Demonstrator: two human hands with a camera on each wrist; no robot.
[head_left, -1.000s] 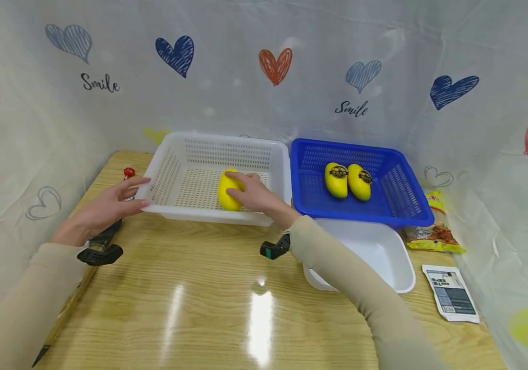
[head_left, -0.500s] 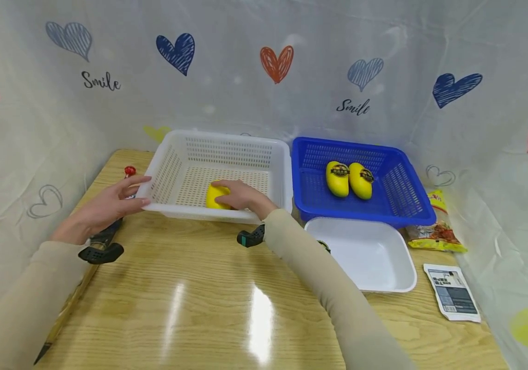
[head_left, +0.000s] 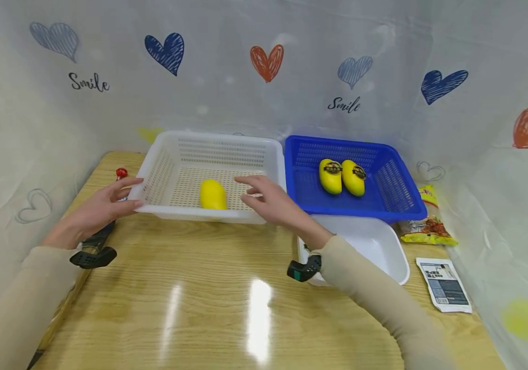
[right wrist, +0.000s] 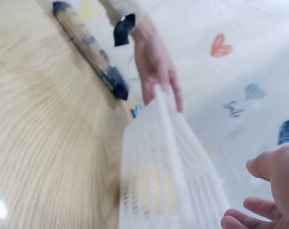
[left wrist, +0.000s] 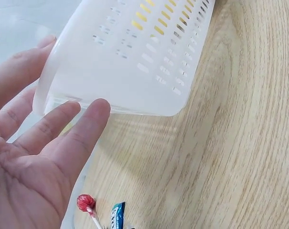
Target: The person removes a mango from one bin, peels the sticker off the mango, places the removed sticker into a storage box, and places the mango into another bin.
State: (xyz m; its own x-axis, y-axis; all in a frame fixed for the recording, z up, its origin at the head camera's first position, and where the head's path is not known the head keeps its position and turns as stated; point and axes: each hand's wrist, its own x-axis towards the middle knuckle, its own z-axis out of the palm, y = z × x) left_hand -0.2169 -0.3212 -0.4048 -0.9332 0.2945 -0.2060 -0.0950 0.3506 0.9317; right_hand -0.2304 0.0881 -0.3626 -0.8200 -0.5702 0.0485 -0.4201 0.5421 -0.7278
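Note:
In the head view, a yellow mango (head_left: 213,195) lies in the white slotted basket (head_left: 204,216), near its front wall. My right hand (head_left: 268,200) is over the basket's right part, fingers spread and apart from the mango. My left hand (head_left: 111,201) holds the basket's left end, its fingers on the rim at the front corner. In the left wrist view, that hand's fingertips (left wrist: 99,107) lie against the basket wall. Two mangoes (head_left: 330,176) with black labels sit in the blue basket (head_left: 356,209) on the right.
A white tub (head_left: 384,241) stands before the blue basket, partly hidden by the right forearm. A yellow snack bag (head_left: 430,226) and a flat white packet (head_left: 444,285) lie at the right. A red lollipop (left wrist: 86,202) and blue wrapper (left wrist: 118,214) lie by the left hand.
My right hand lowered the mango leftward toward the basket's front, let it go and drew back to the right. The left hand stays at the basket's rim.

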